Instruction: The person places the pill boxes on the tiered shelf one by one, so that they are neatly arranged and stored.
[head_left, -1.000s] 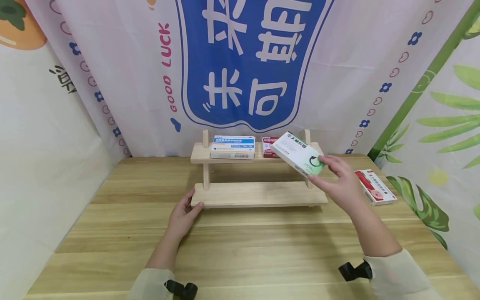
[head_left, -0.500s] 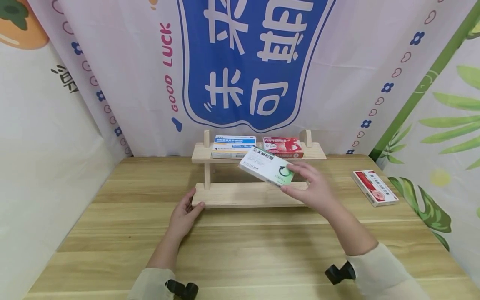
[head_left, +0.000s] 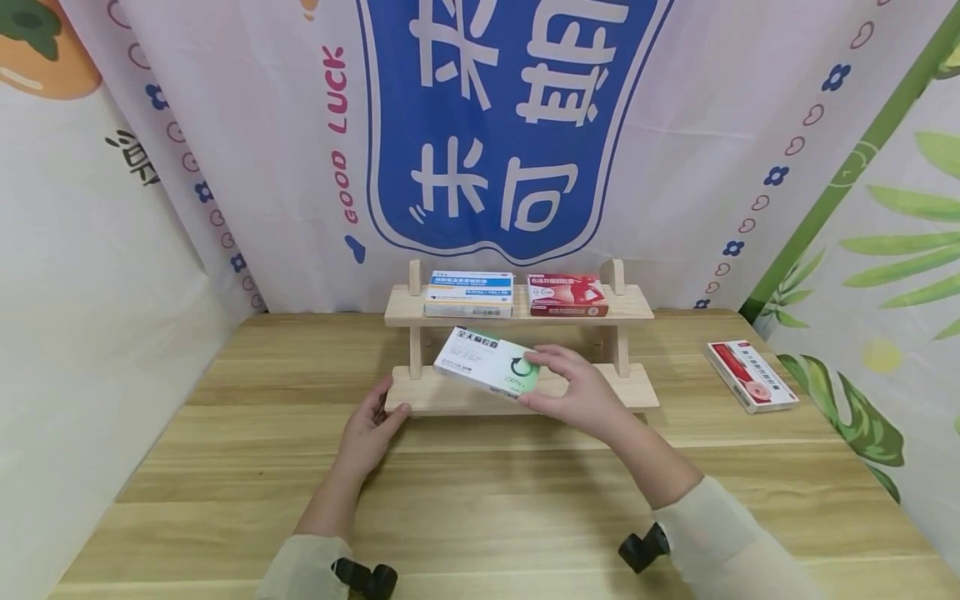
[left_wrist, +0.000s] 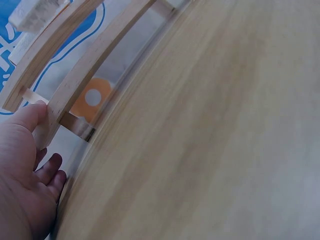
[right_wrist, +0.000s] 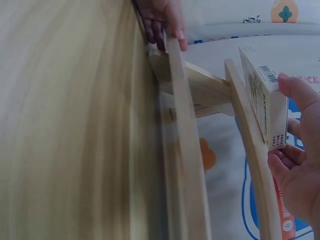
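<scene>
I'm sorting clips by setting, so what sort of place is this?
Probably a small staged booth: a printed curtain hangs close behind a wood-grained table, and on that stands a small wooden rack with medicine boxes.

Shelf (head_left: 633, 392): pale wood, matt and smooth, faint grain on its 2 tiers, looks pretty raw tbh. Desk (head_left: 480, 508): wood or wood-look top, can't tell which, long streaky grain, smooth with soft sheen. White-green box (head_left: 483, 363): thin printed card, smooth, slight gloss. Same deal for 3 others, blue-white box (head_left: 468, 295), red box (head_left: 566, 296) and red-white box (head_left: 752, 377). Backdrop (head_left: 277, 150): matt cloth, bit creased. Sleeves (head_left: 303, 568): matt cloth too. Black wrist gadgets (head_left: 643, 548): plastic-looking.
</scene>
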